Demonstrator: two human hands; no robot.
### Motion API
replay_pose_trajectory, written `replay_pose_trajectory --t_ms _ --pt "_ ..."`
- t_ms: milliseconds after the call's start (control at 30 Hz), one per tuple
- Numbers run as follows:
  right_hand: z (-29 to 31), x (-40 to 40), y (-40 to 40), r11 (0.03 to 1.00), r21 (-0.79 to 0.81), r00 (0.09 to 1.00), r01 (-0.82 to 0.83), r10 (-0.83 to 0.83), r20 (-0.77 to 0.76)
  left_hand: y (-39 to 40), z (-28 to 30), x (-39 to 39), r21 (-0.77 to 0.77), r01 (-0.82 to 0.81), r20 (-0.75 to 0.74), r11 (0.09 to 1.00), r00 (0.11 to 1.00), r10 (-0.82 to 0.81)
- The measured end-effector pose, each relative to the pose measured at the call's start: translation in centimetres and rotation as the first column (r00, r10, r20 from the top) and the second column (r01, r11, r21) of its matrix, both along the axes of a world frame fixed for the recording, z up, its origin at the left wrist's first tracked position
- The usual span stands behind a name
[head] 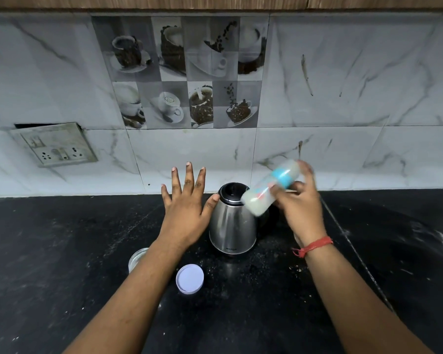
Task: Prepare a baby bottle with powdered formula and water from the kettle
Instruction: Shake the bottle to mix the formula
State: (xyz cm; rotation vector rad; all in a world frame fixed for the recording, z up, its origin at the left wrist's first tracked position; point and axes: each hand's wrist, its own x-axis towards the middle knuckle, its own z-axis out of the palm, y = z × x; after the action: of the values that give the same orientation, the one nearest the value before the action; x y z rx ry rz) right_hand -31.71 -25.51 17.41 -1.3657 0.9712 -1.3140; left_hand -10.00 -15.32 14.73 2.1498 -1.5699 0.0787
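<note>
My right hand [301,210] grips a baby bottle [269,187] tilted almost on its side above the kettle; the bottle is blurred, with a blue cap end up and to the right and milky white liquid in its lower left end. The steel kettle [232,226] with a black lid stands on the black counter in the middle. My left hand [187,208] hovers flat with fingers spread just left of the kettle, thumb near its lid, holding nothing. A clear jar [136,259] is partly hidden behind my left forearm. Its white lid [189,278] lies flat nearby.
The black stone counter [49,251] is speckled with spilled powder around the kettle. A marble-tiled wall rises behind it, with a socket plate [54,145] at the left. A seam in the counter [356,251] runs diagonally on the right.
</note>
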Motion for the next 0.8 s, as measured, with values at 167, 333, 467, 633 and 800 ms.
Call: replay_pose_trajectory --t_ms 167,333,467,633,800 --pt "-1.9 1.3 1.3 0.984 0.031 0.958 -0.175 0.177 -0.226 -0.1 0.1 -0.4 0.024 0.008 0.013 1.0 1.0 -0.009" --pt "-0.6 0.4 0.4 0.988 0.109 0.972 0.111 -0.131 0.195 0.1 -0.2 -0.2 0.034 -0.008 0.013 0.999 1.0 0.007" --pt "-2.0 1.3 1.6 0.975 0.067 0.966 -0.211 0.218 -0.137 0.2 -0.4 -0.2 0.053 -0.007 0.016 0.999 1.0 0.006" --pt "-0.6 0.6 1.0 0.997 0.064 0.981 0.053 -0.064 0.182 0.3 -0.4 -0.1 0.036 -0.007 0.015 0.999 1.0 0.006" --pt "-0.7 0.6 1.4 0.98 0.043 0.973 -0.193 0.197 -0.122 0.4 -0.4 0.0 0.034 -0.015 0.025 0.999 1.0 0.014"
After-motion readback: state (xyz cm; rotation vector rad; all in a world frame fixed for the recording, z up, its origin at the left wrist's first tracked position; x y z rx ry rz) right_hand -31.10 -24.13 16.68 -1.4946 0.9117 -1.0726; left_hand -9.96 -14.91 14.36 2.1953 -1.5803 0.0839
